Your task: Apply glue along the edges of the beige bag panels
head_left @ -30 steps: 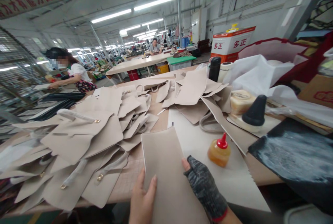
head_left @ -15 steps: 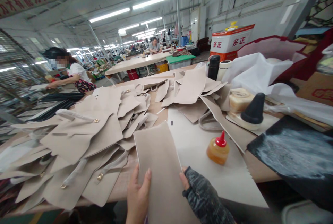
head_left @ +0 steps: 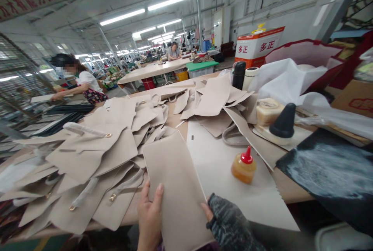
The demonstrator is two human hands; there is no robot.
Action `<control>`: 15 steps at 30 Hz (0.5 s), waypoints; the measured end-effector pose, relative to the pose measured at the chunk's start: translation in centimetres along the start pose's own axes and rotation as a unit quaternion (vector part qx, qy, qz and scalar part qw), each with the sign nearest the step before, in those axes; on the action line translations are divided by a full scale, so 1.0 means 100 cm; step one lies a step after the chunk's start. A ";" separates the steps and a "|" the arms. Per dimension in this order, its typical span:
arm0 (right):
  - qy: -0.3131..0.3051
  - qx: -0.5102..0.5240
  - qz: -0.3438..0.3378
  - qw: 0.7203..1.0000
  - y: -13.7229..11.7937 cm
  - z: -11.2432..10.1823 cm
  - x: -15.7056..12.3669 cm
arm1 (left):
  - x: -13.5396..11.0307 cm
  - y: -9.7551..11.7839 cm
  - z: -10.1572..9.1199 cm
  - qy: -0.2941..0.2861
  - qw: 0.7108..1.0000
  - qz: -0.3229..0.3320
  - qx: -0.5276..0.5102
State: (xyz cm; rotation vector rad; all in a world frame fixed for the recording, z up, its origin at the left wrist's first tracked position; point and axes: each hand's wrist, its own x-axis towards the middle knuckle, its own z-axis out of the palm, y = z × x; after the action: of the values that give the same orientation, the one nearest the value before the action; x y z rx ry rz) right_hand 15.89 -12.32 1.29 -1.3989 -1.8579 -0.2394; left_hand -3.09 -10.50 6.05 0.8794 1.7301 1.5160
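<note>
A beige leather panel [head_left: 176, 185] is held upright-slanting over the table's front edge. My left hand [head_left: 150, 210] grips its left edge, thumb on the near face and fingers behind. At the right edge, my right hand [head_left: 223, 220], in a dark grey fingerless glove, pinches the panel; part of its fingers is hidden behind it. To the right, a squat glue bottle [head_left: 244, 168] with a red nozzle and amber contents stands on a white sheet [head_left: 215, 157]. Left of the panel lies a heap of beige bag pieces [head_left: 87, 154] with wrapped handles and gold rings.
More beige pieces [head_left: 214, 95] are piled at the back. On the right are a black cone-topped container [head_left: 283, 122], a whitish-smeared black board [head_left: 329, 171], a black bottle [head_left: 239, 75] and a white-and-red can [head_left: 259, 47]. A co-worker [head_left: 84, 82] stands at far left.
The panel has shifted left and closer to me, so its lower edge now shows. Both hands have moved with it, the left one slightly leftward.
</note>
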 end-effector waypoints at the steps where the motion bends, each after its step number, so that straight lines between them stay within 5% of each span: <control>1: -0.012 0.011 -0.020 1.000 0.000 0.000 0.002 | 0.000 0.001 -0.001 0.002 1.000 0.006 0.008; 4: -0.062 0.068 -0.028 0.995 0.005 0.001 0.005 | -0.002 0.005 -0.004 0.003 0.999 0.025 0.033; 9: -0.070 0.106 0.132 0.983 0.006 0.008 0.013 | -0.004 0.006 -0.005 -0.024 0.998 0.035 0.055; 15: -0.060 0.139 0.104 0.983 0.003 0.008 0.033 | -0.002 -0.007 -0.006 -0.045 0.996 0.031 0.072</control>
State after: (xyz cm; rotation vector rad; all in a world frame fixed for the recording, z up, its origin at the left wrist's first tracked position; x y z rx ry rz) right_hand 15.50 -9.38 2.91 -1.4210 -1.7432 0.2073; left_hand -3.49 -11.09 5.45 1.0680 1.7776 1.3815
